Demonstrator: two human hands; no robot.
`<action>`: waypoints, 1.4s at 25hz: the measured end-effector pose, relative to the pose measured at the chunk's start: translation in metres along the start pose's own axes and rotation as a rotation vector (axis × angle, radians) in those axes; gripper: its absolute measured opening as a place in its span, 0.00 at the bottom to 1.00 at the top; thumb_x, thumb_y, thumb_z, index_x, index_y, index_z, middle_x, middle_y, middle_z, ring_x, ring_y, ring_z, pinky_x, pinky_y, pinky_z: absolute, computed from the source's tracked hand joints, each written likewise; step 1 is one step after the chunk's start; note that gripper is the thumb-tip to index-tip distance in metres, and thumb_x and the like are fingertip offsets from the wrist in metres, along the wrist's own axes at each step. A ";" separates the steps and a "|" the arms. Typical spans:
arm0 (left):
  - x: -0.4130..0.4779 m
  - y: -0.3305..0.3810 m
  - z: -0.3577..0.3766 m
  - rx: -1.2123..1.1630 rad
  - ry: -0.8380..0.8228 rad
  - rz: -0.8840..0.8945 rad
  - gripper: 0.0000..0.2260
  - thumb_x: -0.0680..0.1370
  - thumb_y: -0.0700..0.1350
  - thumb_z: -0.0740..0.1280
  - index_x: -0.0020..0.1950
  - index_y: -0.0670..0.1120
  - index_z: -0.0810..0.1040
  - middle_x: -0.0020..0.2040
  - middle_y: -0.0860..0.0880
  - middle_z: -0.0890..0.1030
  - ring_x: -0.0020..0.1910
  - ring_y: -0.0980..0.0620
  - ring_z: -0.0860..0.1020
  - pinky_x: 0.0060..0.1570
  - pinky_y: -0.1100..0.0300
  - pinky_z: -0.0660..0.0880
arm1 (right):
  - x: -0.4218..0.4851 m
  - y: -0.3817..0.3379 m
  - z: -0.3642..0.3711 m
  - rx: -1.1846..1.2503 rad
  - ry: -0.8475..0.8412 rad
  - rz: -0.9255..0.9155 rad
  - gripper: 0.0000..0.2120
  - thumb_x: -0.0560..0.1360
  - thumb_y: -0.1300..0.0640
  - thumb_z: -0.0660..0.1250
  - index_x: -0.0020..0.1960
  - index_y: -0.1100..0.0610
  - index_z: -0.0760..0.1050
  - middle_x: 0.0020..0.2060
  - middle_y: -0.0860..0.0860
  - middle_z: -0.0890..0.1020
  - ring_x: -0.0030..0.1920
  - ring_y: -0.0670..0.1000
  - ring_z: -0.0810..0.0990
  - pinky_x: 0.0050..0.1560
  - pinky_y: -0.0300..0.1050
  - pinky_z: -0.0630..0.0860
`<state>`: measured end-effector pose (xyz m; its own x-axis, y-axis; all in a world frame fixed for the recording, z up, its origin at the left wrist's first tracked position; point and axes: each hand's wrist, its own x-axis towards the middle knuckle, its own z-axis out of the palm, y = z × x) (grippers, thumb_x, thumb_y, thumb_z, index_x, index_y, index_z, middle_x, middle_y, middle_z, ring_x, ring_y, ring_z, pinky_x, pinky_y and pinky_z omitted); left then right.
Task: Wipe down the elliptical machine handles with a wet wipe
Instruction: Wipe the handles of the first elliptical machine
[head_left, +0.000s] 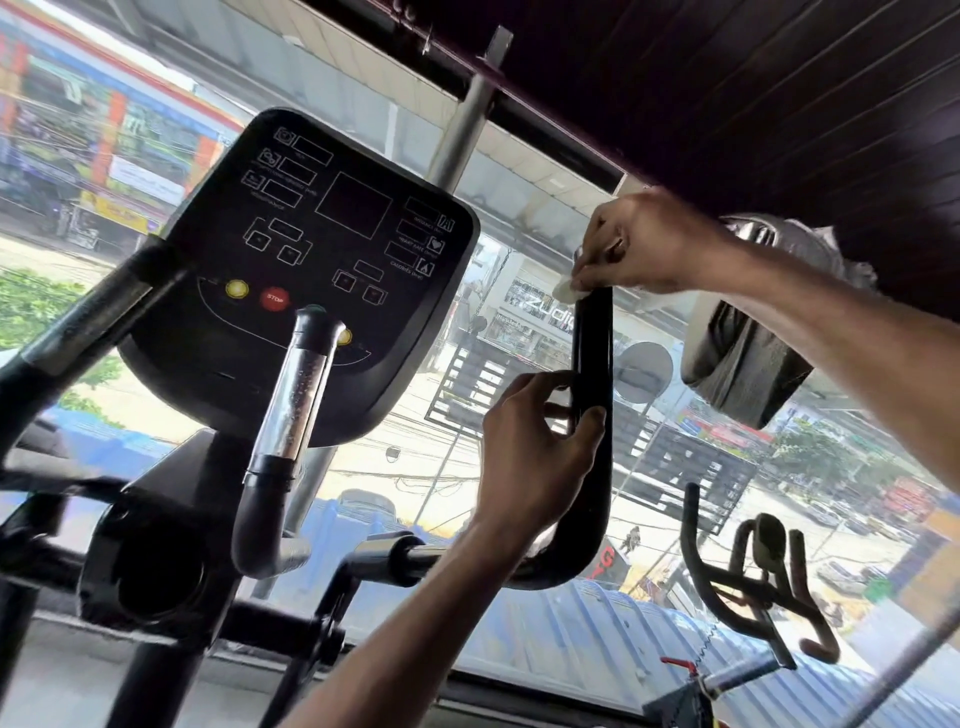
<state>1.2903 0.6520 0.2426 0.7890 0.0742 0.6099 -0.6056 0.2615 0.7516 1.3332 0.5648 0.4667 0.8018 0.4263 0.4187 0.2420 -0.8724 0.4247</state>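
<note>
The elliptical's right handle (593, 338) is a black upright bar that curves down to a horizontal tube. My right hand (636, 244) grips its top end, with a white wet wipe (566, 289) pressed between fingers and bar. My left hand (540, 447) is wrapped around the same bar lower down, holding it. A chrome and black inner handle (293, 405) rises in front of the console. The left handle (88, 322) slants up at the far left, untouched.
The black console (322, 249) with a red stop button sits centre left. A large window (493, 493) stands right behind the machine. Another bike's handlebars (753, 582) are at lower right. Dark cloth (743, 358) hangs near my right forearm.
</note>
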 end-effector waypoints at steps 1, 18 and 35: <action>0.000 0.000 0.000 0.005 0.002 0.002 0.14 0.74 0.47 0.73 0.60 0.51 0.82 0.55 0.57 0.82 0.46 0.63 0.83 0.46 0.57 0.82 | 0.002 0.000 0.000 0.003 0.033 -0.014 0.12 0.68 0.51 0.79 0.46 0.57 0.85 0.42 0.48 0.82 0.42 0.48 0.79 0.40 0.41 0.72; -0.024 -0.006 0.002 0.094 0.063 0.117 0.14 0.74 0.49 0.72 0.59 0.51 0.81 0.55 0.59 0.80 0.45 0.62 0.82 0.44 0.60 0.82 | 0.007 0.012 0.002 0.023 0.159 -0.009 0.09 0.72 0.53 0.76 0.49 0.57 0.86 0.44 0.48 0.81 0.43 0.49 0.78 0.45 0.46 0.75; -0.034 -0.004 0.001 0.119 0.039 0.102 0.14 0.74 0.50 0.72 0.59 0.52 0.81 0.55 0.59 0.80 0.43 0.61 0.83 0.45 0.57 0.82 | 0.005 -0.008 0.008 -0.093 0.073 -0.040 0.09 0.71 0.54 0.77 0.46 0.60 0.84 0.44 0.52 0.83 0.42 0.52 0.81 0.40 0.41 0.71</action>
<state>1.2662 0.6473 0.2191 0.7249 0.1329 0.6759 -0.6888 0.1351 0.7122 1.3392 0.5721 0.4589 0.7498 0.4796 0.4558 0.2188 -0.8298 0.5134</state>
